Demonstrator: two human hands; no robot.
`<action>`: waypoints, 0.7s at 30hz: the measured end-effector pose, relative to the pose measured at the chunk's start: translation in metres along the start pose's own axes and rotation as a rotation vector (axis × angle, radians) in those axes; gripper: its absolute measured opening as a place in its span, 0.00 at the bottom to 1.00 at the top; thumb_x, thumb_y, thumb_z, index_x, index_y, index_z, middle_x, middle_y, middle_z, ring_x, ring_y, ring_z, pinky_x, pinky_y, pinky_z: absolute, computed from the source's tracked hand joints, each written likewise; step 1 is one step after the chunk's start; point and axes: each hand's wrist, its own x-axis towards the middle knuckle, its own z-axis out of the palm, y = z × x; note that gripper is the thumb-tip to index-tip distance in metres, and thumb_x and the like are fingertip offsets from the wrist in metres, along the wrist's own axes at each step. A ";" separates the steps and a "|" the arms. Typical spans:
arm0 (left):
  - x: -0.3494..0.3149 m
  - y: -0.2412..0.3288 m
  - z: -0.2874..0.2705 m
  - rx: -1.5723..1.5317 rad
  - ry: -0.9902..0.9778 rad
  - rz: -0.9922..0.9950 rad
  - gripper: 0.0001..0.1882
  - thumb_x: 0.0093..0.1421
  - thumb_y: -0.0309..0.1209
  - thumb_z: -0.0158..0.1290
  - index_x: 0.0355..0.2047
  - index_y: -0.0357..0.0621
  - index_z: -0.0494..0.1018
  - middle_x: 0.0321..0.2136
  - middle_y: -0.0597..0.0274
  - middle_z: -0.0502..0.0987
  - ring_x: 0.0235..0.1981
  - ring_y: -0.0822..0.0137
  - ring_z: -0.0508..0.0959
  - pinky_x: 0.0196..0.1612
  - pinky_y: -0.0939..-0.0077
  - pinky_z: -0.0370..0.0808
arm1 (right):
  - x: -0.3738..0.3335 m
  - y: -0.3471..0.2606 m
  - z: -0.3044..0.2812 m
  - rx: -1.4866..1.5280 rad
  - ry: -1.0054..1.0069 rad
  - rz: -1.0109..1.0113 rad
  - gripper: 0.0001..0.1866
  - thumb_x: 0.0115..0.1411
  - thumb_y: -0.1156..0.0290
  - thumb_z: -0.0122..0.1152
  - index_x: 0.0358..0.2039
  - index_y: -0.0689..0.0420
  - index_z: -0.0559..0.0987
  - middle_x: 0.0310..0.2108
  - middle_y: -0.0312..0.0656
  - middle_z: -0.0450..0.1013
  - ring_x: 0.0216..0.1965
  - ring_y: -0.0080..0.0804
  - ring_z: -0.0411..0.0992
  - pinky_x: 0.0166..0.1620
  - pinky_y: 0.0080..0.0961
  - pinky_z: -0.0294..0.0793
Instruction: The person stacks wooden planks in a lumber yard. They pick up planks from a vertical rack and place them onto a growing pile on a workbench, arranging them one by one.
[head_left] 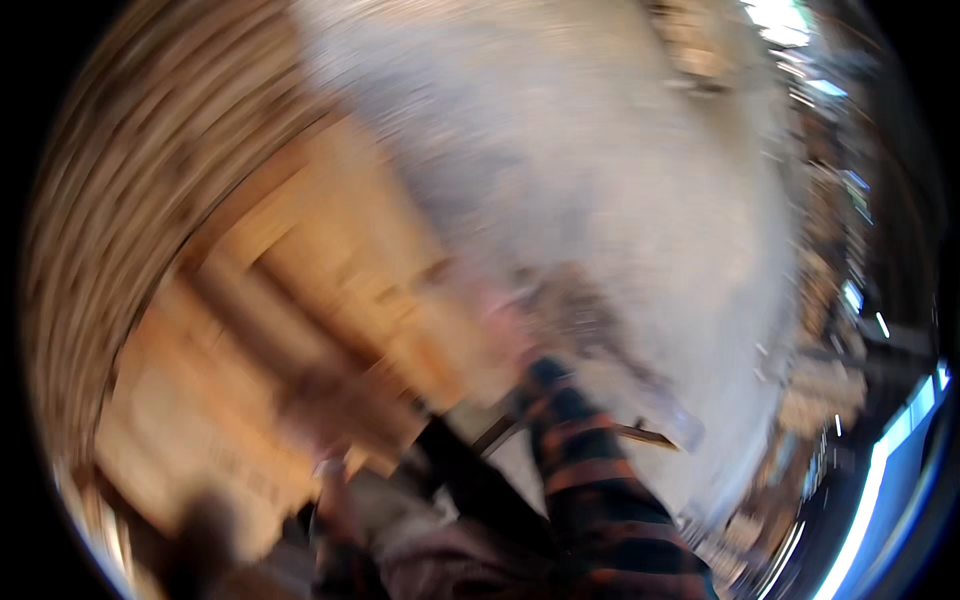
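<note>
Strong motion blur smears the whole head view. My right hand (pixel 505 318) reaches forward from a dark and orange plaid sleeve, at the right edge of a light wooden surface (pixel 340 210). Beside it is a brownish smudge (pixel 575 305) that I cannot make out. My left hand (pixel 338 495) is low and left of centre, close to the near end of a brown plank-like piece (pixel 265 310) lying across the wooden surface. The blur hides the fingers of both hands, so whether either one grips anything does not show.
Stacked boards or planks (pixel 120 170) run along the left side. A pale grey floor (pixel 650 200) spreads beyond and to the right. Wood piles (pixel 825 230) line the far right, near a bright-edged opening (pixel 880 480). A thin strip (pixel 645 436) lies right of my forearm.
</note>
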 end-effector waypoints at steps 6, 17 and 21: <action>0.050 0.053 -0.028 -1.497 -0.036 -0.818 0.09 0.56 0.22 0.54 0.38 0.40 0.70 0.28 0.66 0.76 0.27 0.76 0.74 0.27 0.80 0.72 | -0.005 -0.061 -0.013 0.383 0.026 0.153 0.32 0.50 0.64 0.68 0.54 0.64 0.71 0.42 0.44 0.75 0.40 0.32 0.74 0.44 0.24 0.76; 0.048 0.050 -0.004 -1.496 0.123 -0.757 0.25 0.55 0.24 0.59 0.53 0.42 0.67 0.32 0.66 0.78 0.28 0.77 0.74 0.29 0.83 0.72 | 0.016 0.000 -0.039 0.355 0.186 0.161 0.29 0.47 0.67 0.70 0.51 0.64 0.75 0.39 0.38 0.76 0.37 0.25 0.73 0.41 0.24 0.74; 0.041 0.057 0.019 -1.272 0.325 -0.696 0.32 0.57 0.25 0.57 0.61 0.42 0.60 0.41 0.61 0.76 0.35 0.77 0.73 0.35 0.81 0.74 | 0.024 0.008 -0.040 0.389 0.145 0.159 0.30 0.47 0.64 0.71 0.50 0.64 0.75 0.39 0.39 0.76 0.37 0.26 0.73 0.41 0.23 0.74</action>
